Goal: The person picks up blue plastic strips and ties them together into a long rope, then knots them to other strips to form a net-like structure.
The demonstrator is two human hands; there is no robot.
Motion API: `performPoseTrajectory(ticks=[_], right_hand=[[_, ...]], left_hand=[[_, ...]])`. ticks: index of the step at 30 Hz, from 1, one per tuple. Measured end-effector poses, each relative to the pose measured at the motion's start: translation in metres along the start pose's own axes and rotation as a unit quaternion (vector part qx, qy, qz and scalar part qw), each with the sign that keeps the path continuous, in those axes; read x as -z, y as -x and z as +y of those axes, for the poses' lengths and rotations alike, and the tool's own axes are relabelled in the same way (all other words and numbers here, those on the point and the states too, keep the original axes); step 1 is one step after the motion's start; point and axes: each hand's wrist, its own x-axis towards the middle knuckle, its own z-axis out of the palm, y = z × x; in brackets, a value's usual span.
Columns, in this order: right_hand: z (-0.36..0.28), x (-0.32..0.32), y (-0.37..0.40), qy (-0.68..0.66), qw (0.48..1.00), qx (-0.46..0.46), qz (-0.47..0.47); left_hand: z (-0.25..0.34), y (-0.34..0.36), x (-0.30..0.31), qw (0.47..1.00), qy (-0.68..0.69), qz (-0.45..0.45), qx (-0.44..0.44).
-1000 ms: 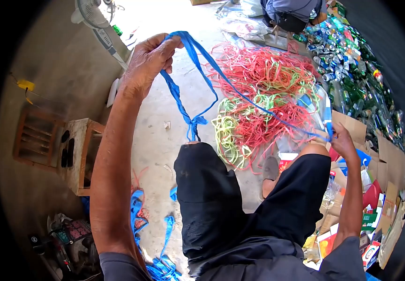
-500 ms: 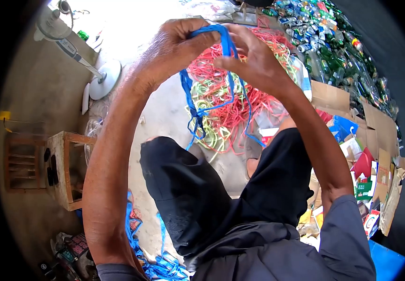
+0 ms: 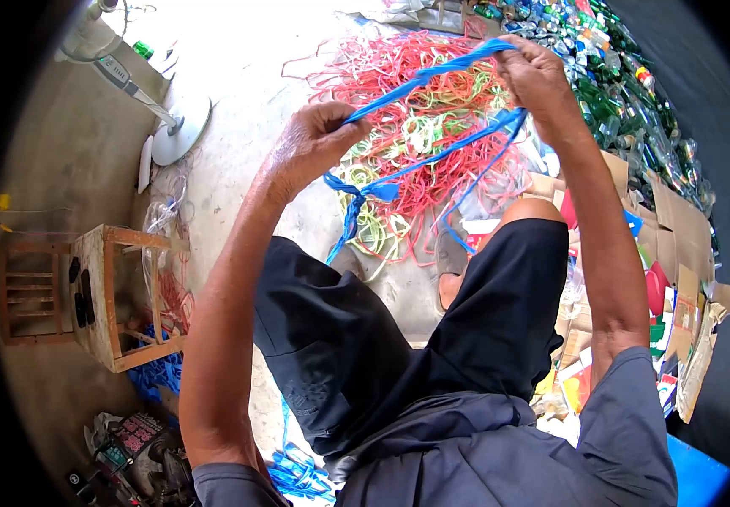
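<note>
A length of blue plastic strap [image 3: 433,78] is stretched at a slant between my two hands, high in the view. My left hand [image 3: 318,139] is closed, pinching its lower end between thumb and fingers. Farther up and to the right, my right hand [image 3: 542,83] grips the other end, fingers wrapped round it. Below my right hand the strap loops back toward a knotted part hanging under my left hand, and a thin tail dangles toward my knee. Behind it on the floor lies a tangled heap of red and pale green strapping [image 3: 433,127].
Bottles and cans [image 3: 635,118] are piled at the upper right, with flattened cardboard [image 3: 678,228] nearer me. To the left are a standing fan [image 3: 181,131], a wooden stool [image 3: 111,296] and a small chair [image 3: 34,291]. More blue strapping [image 3: 302,473] lies beside my left leg.
My hands were close together at the top with the blue strap bunched between them. Now they are wide apart, the right moved right and the left lower, with the strap drawn out between them.
</note>
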Motion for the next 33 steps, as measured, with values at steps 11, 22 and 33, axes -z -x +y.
performPoseTrajectory(ticks=[11,22,33], right_hand=[[0.018,0.090,0.015,0.092,0.988,-0.047,0.116],[0.043,0.148,0.049,0.200,0.971,-0.050,0.122],[0.088,0.178,0.081,0.113,0.979,-0.145,0.092]], left_hand=[[-0.012,0.018,0.024,0.994,0.056,0.050,0.086],[-0.004,0.018,0.028,0.990,0.081,0.030,0.108],[0.004,0.024,0.009,0.960,0.245,-0.007,0.133]])
